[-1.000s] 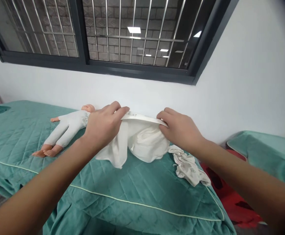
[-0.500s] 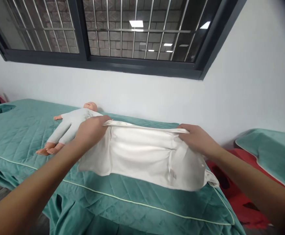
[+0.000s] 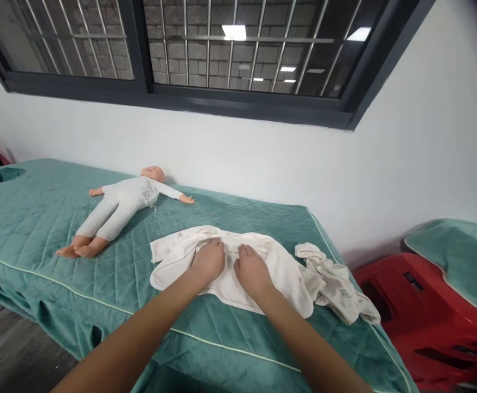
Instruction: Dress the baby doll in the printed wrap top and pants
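A white baby shirt point(image 3: 189, 263) with small printed motifs on its sleeve lies spread on the green quilted bed cover point(image 3: 238, 341). My left hand point(image 3: 210, 261) has its fingers curled into the cloth near the shirt's upper middle. Close beside it, my right hand point(image 3: 252, 272) grips the same part, and its fingertips are partly hidden in the folds. To the right lies a crumpled printed baby garment point(image 3: 337, 289), touching the shirt's edge. A baby doll point(image 3: 119, 204) in a pale body suit lies on its back, left of the shirt, arms spread.
A red plastic chair point(image 3: 435, 322) stands off the bed's right end, with a green padded cloth point(image 3: 463, 262) on top. Behind the bed is a white wall point(image 3: 238, 153) with a dark-framed barred window point(image 3: 238, 106). The bed has a hole point(image 3: 1, 174) at far left.
Both hands have come down and closer together. The shirt, held up stretched between them before, now lies on the bed. The crumpled garment and the doll's arm are now uncovered.
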Motion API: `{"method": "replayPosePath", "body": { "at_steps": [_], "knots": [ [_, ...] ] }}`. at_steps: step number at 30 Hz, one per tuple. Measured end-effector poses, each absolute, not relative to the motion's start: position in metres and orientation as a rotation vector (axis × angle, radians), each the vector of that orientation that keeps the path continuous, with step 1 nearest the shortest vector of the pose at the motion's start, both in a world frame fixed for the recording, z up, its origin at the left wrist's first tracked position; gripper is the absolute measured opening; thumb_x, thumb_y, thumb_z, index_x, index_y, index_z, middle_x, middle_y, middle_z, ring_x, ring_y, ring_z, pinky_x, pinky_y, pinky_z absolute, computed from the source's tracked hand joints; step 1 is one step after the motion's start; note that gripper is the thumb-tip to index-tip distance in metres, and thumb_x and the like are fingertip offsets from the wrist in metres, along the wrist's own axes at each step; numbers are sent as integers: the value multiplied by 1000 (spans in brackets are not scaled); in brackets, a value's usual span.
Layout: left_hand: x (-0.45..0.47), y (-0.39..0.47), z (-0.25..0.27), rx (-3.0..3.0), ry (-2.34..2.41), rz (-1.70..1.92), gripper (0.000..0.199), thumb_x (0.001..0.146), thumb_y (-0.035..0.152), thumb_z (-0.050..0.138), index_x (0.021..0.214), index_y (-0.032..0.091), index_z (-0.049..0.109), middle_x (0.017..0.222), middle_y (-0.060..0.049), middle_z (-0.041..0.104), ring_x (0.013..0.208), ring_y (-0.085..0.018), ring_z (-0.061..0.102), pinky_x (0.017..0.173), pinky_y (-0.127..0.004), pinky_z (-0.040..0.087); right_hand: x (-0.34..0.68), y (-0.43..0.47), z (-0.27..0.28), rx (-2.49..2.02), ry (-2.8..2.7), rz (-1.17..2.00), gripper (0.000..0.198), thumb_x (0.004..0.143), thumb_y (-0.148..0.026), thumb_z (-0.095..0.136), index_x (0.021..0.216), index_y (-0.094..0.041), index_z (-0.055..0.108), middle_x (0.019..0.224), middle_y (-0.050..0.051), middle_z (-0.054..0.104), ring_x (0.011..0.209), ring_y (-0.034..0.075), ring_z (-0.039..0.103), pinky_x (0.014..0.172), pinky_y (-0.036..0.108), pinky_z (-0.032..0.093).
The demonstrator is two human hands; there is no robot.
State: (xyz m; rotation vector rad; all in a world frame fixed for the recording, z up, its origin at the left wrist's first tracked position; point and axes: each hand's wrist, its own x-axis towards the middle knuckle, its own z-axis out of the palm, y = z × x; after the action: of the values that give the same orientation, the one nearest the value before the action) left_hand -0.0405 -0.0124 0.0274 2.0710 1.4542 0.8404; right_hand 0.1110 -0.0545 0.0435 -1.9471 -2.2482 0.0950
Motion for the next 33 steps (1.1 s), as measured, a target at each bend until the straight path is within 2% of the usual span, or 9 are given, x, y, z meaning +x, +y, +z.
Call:
{"method": "replayPosePath", "body": {
  "at_steps": [5,8,12,15,19,22,25,28,33],
  "knots": [
    [-42,10,22,2088,1773,613,35,92,27,43,120,12,58,133,-26,51,126,-43,47,105,-61,33,110,-31,36,-2182,-2043,94,51,97,-30,36,135,3,46,146,28,44,140,35,35,111,46,29],
    [-42,18,25,2023,1835,655,43,90,29,48,130,16,51,138,-24,48,128,-42,45,106,-59,33,112,-19,34,-2225,-1974,112,57,98,-39,34,135,2,45,149,29,39,142,37,31,112,48,26],
    [-38,21,28,1976,1850,755,50,90,30,49,138,17,45,143,-23,45,127,-42,47,105,-56,38,110,-14,26,-2204,-1873,12,56,97,-40,36,139,-4,42,153,25,35,143,38,25,113,54,19],
    [-38,24,31,2069,1874,770,54,93,30,43,145,17,38,147,-22,42,132,-40,43,106,-52,40,110,-11,23,-2206,-1760,-102,54,94,-34,38,142,-10,41,155,19,33,142,37,27,112,54,21],
    [-39,34,33,2267,1924,594,57,98,32,33,153,19,26,155,-16,36,137,-34,40,104,-48,45,116,-1,22,-2188,-1679,-259,56,89,-17,38,144,-4,39,153,19,36,140,31,32,116,45,20],
    [-37,47,33,2293,1957,489,58,98,37,31,153,17,25,154,-15,38,134,-34,44,100,-49,49,123,11,20,-2117,-1705,-323,61,84,-4,36,144,-2,39,151,20,38,138,31,33,116,43,22],
    [-32,61,31,2242,1959,495,59,98,39,31,152,16,28,151,-15,43,133,-35,46,104,-51,46,125,24,17,-2073,-1700,-324,67,78,2,35,145,-3,39,150,20,38,138,32,33,114,44,25],
    [-27,76,30,2168,1964,510,60,97,40,33,151,13,30,149,-16,45,134,-35,46,108,-51,43,126,38,17,-2076,-1711,-312,62,83,-4,36,145,-3,38,150,21,37,136,34,34,113,45,27],
    [-22,93,28,2105,1975,527,57,98,42,32,148,14,34,147,-17,48,134,-33,46,108,-49,42,132,60,18,-2131,-1783,-306,57,96,-30,36,148,-8,35,155,20,31,138,37,30,112,49,30]
  ]
}}
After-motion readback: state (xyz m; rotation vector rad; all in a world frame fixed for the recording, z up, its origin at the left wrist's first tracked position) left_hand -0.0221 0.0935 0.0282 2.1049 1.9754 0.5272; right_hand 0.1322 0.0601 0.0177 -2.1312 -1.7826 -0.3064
